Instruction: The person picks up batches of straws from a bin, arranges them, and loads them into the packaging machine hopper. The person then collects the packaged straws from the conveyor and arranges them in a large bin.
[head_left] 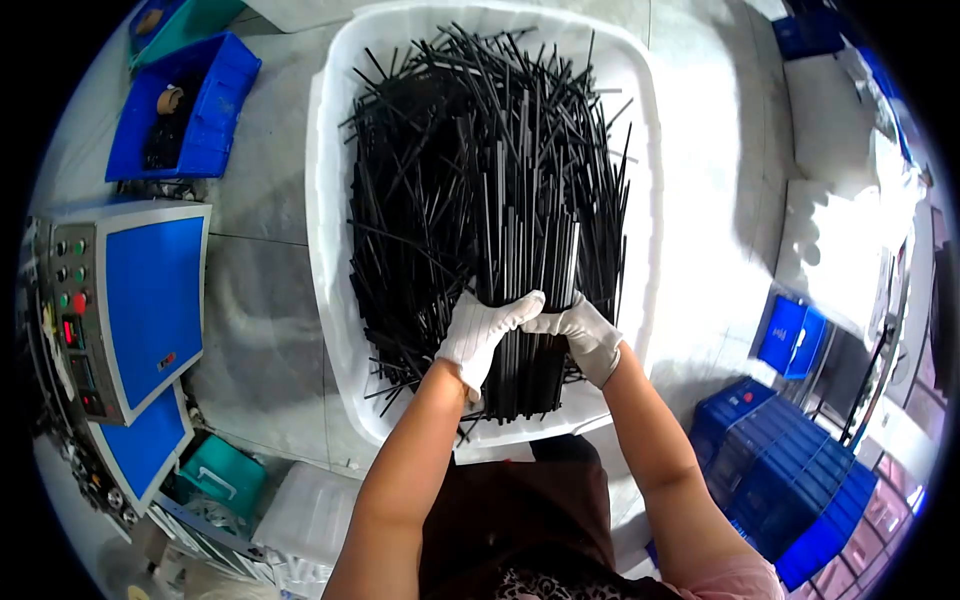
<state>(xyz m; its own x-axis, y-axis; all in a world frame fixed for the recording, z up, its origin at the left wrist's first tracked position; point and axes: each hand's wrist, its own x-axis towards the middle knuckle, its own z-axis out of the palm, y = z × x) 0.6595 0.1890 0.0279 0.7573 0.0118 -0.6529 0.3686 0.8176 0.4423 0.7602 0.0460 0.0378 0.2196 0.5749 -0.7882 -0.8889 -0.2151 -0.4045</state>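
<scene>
Both my hands wear white gloves and are wrapped around a thick bundle of thin black rods (525,375). My left hand (482,330) grips the bundle from the left side, its thumb laid across the top. From the right, my right hand (585,335) closes on the same bundle, and the two thumbs nearly meet. Most fingers are hidden beneath the rods. The bundle points away from me, its near ends roughly even and its far ends uneven. Under and around it, many loose black rods (410,220) lie at mixed angles in a large white tub (330,330).
At left stands a machine with a blue panel (155,290) and buttons; behind it is a blue bin (225,95). A teal bin (222,475) sits at lower left. Stacked blue crates (775,450) and a small blue box (792,337) stand at right on the pale floor (710,200).
</scene>
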